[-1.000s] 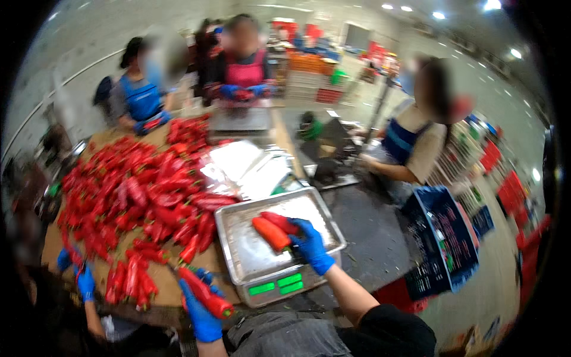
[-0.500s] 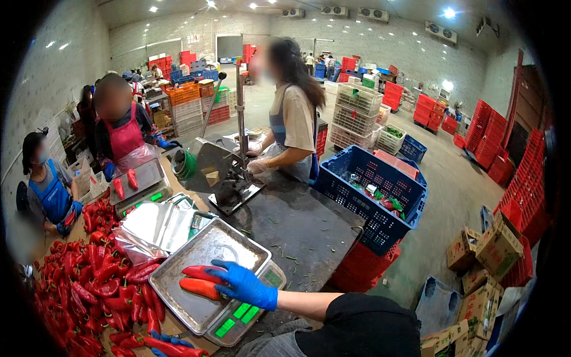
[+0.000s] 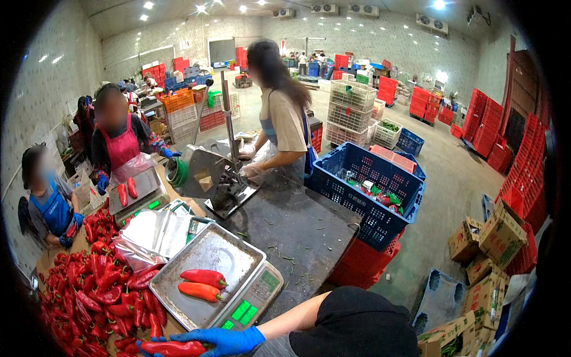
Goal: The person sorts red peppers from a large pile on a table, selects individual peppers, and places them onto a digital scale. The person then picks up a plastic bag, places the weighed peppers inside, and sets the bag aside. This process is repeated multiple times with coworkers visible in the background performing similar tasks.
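Note:
At the bottom edge, my blue-gloved right hand (image 3: 231,340) is closed on a long red pepper (image 3: 178,348). My left hand (image 3: 147,346) grips the same pepper's far end; only bits of its blue glove show. Above them, two peppers, one red (image 3: 202,277) and one orange-red (image 3: 198,291), lie apart from my hands on a metal tray (image 3: 214,253) of a scale (image 3: 262,285) with green displays. A large heap of red peppers (image 3: 89,297) is at left, beside flat clear bags (image 3: 154,235).
Co-workers stand left (image 3: 50,205), across the table (image 3: 119,149) and at a metal press (image 3: 279,119). A second scale (image 3: 134,190) holds peppers. A blue crate (image 3: 363,202) on red crates adjoins the dark table (image 3: 291,244). Cardboard boxes (image 3: 499,238) and stacked crates (image 3: 529,172) are at right.
My right hand has left the two tray peppers and moved down and left onto the pepper in my left hand. The view has turned toward the room's right side.

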Tool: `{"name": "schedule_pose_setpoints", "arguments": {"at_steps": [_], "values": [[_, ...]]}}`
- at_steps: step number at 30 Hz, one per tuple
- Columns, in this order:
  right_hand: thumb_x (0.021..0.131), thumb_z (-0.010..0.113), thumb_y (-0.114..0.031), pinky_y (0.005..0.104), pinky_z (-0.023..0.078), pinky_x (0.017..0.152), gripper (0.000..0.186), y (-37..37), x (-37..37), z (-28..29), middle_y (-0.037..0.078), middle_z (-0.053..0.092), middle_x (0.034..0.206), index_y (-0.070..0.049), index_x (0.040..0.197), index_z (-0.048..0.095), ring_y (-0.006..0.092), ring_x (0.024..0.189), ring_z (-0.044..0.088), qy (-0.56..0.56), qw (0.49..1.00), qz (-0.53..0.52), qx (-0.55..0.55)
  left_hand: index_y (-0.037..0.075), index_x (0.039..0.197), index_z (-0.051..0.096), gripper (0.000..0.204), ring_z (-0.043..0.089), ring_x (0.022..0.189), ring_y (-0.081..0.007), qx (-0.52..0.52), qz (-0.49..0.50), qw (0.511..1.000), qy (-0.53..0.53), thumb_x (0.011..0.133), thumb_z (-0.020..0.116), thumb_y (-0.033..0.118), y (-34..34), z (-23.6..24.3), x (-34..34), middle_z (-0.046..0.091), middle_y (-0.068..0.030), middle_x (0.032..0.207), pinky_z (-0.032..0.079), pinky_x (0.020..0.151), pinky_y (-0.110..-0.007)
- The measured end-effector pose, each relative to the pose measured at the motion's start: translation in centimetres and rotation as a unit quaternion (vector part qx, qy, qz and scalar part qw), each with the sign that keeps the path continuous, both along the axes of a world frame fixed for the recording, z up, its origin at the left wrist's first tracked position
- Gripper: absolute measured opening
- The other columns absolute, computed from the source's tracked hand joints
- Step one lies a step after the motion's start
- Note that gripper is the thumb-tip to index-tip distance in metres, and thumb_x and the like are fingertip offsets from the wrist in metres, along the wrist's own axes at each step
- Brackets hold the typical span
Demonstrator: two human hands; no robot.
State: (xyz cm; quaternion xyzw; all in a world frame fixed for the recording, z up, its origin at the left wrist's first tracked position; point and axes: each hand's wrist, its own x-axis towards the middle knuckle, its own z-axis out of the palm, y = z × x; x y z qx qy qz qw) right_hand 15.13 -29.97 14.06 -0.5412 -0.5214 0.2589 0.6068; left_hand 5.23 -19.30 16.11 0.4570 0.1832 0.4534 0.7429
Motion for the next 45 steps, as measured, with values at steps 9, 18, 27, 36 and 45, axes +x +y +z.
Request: {"name": "schedule_pose_setpoints", "arguments": {"at_steps": [9,18,27,36,45], "values": [[0.082,0.067,-0.016,0.0324,0.040,0.097,0.056,-1.4,0.8,3.0,0.012,0.053,0.125,-0.005,0.132,0.043,0.0204,0.112,0.051,0.045,0.998,-0.034,0.041,0.007,0.132,0.038,0.059,0.046,0.114,-0.0302,-0.010,0.045,0.999,0.021,0.086,0.054,0.040,0.3,-2.0,0.1,0.043,-0.0176,0.129,0.039,0.096,-0.043],[0.085,0.061,-0.006,0.0322,0.035,0.102,0.052,0.6,2.0,1.4,0.009,0.051,0.128,-0.005,0.133,0.043,0.0171,0.117,0.047,0.113,0.988,0.077,0.070,0.002,0.127,0.045,0.053,0.046,0.116,-0.0304,-0.207,-0.091,0.973,0.050,0.091,0.046,0.041,-1.4,0.3,-0.5,0.047,-0.0180,0.128,0.035,0.101,-0.041],[0.078,0.067,-0.003,0.0314,0.049,0.090,0.056,-0.9,5.8,-0.7,0.010,0.046,0.134,-0.003,0.129,0.044,0.0186,0.115,0.051,0.310,0.950,0.034,-0.022,0.012,0.119,0.050,0.036,0.054,0.111,-0.0272,-0.194,-0.051,0.971,-0.131,0.092,0.050,0.037,0.8,-7.2,1.3,0.056,-0.0137,0.119,0.040,0.099,-0.044],[0.078,0.071,-0.014,0.0270,0.051,0.076,0.063,-3.0,5.7,-3.2,0.012,0.044,0.135,-0.001,0.131,0.041,0.0160,0.094,0.060,0.350,0.934,-0.035,-0.059,0.011,0.132,0.036,0.055,0.051,0.115,-0.0342,-0.066,-0.113,0.991,-0.031,0.087,0.058,0.034,-0.7,-5.8,2.1,0.050,-0.0213,0.125,0.045,0.094,-0.047],[0.070,0.073,0.001,0.0336,0.044,0.097,0.067,-3.4,5.4,-1.1,0.012,0.045,0.134,-0.002,0.130,0.043,0.0208,0.118,0.049,0.282,0.958,-0.046,-0.016,0.011,0.139,0.030,0.056,0.042,0.124,-0.0340,-0.297,-0.231,0.915,-0.149,0.091,0.053,0.031,-0.4,-8.1,2.8,0.040,-0.0204,0.135,0.039,0.102,-0.045]]}}
